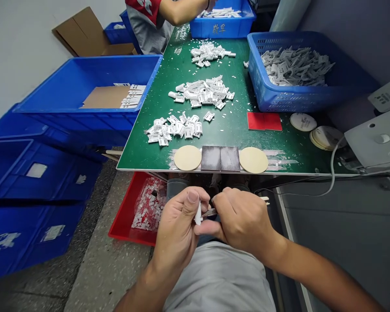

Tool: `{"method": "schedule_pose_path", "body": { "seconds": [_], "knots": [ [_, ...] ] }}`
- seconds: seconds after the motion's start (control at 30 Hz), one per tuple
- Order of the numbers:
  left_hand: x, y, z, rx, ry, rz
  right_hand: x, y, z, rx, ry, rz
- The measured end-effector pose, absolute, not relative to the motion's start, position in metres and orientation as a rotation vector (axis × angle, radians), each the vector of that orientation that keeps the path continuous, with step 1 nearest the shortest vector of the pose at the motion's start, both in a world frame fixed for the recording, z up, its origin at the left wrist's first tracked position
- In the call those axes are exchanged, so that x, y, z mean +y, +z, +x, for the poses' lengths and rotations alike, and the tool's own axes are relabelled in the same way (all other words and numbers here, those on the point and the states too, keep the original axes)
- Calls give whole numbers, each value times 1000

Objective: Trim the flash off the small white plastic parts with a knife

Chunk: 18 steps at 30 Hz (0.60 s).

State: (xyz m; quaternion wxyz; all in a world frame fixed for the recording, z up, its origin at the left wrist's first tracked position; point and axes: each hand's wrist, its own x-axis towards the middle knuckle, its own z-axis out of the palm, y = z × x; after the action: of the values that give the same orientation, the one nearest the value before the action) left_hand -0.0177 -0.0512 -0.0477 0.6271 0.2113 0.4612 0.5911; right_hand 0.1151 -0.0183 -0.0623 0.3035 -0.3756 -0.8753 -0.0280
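Just past the table's front edge, above my lap, my left hand [182, 219] pinches a small white plastic part [198, 214] between thumb and fingers. My right hand [242, 219] is wrapped round a knife, and its narrow metal blade [210, 212] points left and meets the white part. Most of the knife's handle is hidden in the fist; a pale end shows beyond it. Both hands are close together, with the right thumb near the part's lower end. On the green table [240, 95] lie piles of similar white parts [175, 129], with another pile [203, 91] behind.
Two round pads [187, 157] and dark square pads [220, 158] line the front edge. Red pads [264, 121] lie behind. A blue basket [263, 93] of parts stands right, a blue bin [84, 82] left. A red tray [123, 225] holds scraps below. A co-worker's arm [182, 11] reaches in.
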Motion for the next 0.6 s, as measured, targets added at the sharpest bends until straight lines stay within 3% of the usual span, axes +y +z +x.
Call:
{"method": "schedule_pose_path", "body": {
  "seconds": [0.6],
  "knots": [
    [-49,-44,-11,1006,1393,351,-18,-67,114,-2291,-115,-1016]
  ]
}}
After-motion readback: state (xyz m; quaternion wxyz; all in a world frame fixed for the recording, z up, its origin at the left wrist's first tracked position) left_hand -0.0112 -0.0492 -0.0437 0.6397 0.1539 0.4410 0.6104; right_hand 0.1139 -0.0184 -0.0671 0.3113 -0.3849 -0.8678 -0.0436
